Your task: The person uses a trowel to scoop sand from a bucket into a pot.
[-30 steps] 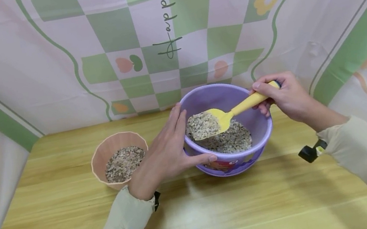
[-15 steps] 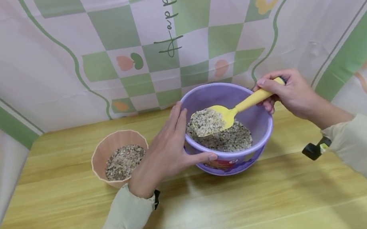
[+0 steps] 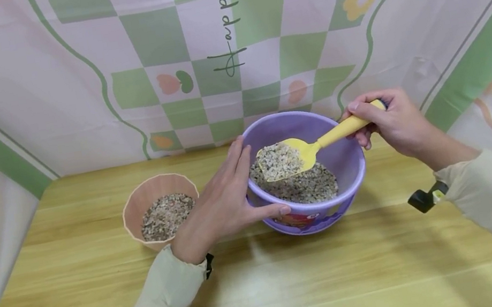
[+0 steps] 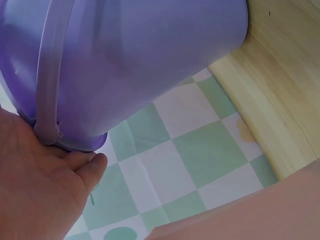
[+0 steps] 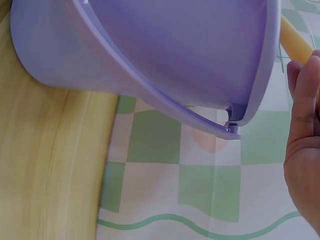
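My right hand grips the yellow handle of a small toy shovel. Its scoop holds a heap of pale gravel above the mouth of a purple bucket. More gravel lies in the bottom of the bucket. My left hand holds the bucket's left rim, thumb along the front and fingers toward the back. In the left wrist view, the left fingertips bend at the rim beside the bucket's handle. The right wrist view shows only the shovel's handle end past the rim.
A pink fluted bowl with gravel in it stands left of the bucket, partly behind the left wrist. Both sit on a wooden table. A checked cloth hangs close behind, with more cloth on both sides.
The right hand and the loaded shovel have shifted slightly up and to the right, over the bucket. The left hand, bucket and bowl stay in place.
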The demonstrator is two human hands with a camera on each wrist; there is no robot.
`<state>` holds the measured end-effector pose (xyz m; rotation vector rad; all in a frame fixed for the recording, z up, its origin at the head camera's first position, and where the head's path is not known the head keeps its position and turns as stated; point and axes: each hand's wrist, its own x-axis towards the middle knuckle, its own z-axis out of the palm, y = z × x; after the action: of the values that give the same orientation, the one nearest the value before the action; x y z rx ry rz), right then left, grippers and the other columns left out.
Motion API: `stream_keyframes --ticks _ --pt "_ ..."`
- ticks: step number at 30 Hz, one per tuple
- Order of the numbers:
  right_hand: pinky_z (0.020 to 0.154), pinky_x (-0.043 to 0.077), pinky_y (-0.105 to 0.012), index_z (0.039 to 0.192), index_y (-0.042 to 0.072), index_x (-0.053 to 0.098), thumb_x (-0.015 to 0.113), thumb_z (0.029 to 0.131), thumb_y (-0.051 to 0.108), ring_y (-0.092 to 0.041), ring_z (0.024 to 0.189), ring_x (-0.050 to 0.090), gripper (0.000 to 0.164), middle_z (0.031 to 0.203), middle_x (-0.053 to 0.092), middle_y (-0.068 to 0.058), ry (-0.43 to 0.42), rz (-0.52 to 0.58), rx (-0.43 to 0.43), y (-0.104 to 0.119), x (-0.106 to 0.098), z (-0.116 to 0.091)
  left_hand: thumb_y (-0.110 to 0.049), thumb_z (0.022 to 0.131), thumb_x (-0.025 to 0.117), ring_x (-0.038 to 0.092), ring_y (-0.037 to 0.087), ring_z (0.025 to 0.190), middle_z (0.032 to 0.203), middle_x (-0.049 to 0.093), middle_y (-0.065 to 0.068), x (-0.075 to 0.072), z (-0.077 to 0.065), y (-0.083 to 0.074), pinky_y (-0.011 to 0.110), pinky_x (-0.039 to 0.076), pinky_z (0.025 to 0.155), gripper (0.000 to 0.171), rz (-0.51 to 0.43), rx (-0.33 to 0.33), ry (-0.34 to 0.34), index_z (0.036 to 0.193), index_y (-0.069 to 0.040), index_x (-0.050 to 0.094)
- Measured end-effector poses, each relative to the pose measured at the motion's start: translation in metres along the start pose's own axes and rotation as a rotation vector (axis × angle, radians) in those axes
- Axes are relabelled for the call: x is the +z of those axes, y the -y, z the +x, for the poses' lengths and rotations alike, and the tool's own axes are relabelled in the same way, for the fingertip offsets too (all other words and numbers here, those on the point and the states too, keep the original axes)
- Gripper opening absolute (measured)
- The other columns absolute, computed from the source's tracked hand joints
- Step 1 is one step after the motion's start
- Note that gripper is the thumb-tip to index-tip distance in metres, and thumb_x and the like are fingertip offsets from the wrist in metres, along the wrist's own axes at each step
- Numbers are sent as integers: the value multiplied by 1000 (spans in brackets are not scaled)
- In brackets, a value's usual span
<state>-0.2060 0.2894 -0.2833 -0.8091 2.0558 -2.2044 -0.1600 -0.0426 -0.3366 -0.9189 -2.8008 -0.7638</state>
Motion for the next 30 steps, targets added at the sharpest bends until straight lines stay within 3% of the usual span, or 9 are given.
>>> stream_keyframes --ticks 10,23,30 --pt "38 50 -27 89 -17 66 50 99 -8 -18 47 61 21 68 68 -21 6 32 -11 9 -2 2 -91 72 49 15 28 150 166 -10 5 -2 1 1 41 26 117 129 5 4 25 159 -3 12" --pt "39 50 -27 91 -19 64 47 99 -10 -19 47 60 21 69 66 -21 55 93 -26 18 5 12 -89 77 44 9 23 151 164 -13 -7 -16 -3 12 41 20 120 120 15 1 86 161 -14 4" --pt "39 50 -28 89 -19 64 49 99 -9 -20 46 60 21 68 67 -23 61 78 -31 21 10 16 -87 82 40 7 21 152 165 -12 -6 -21 -9 20 43 20 120 112 35 -30 90 161 -18 0"
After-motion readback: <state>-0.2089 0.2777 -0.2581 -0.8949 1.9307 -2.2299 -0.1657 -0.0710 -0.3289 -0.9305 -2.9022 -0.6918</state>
